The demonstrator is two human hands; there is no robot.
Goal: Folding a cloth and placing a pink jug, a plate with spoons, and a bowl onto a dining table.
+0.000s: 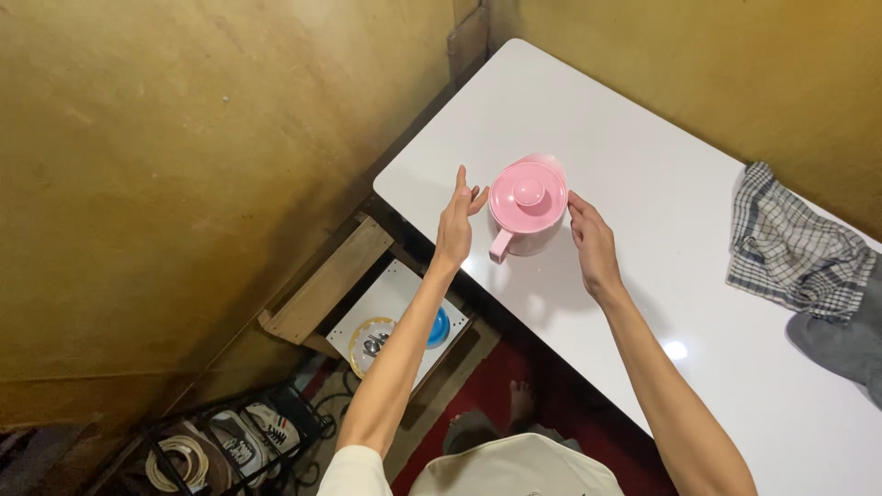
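Two hands flank a pink lidded pot (pixel 526 209) that stands upright on the white table (pixel 643 303), close to the table's left edge. From my remote seat I see the left hand (pixel 456 225) spread flat, fingers straight and together, palm turned toward the pot; it is just beside the pot with a small gap, holding nothing. The right hand (pixel 593 246) is also open, fingers extended and slightly curved, its fingertips right at the pot's right wall; I cannot tell whether they actually touch it. Neither hand has a grip on anything.

The pot wears a round pink lid (pixel 527 195) with a knob in its middle, seated level, and a short pink handle (pixel 499 246) sticks out toward me at the lower left. The far edge of the pot looks blurred.

Well apart, at the table's right side, lies a crumpled checked cloth (pixel 795 246), with a grey cloth (pixel 845 349) touching it below. Beneath the table's left edge, a low white shelf carries a glass lid (pixel 372 344) and a blue dish (pixel 440 328) side by side. Further down left, a wire rack holds shoes (pixel 243 441).
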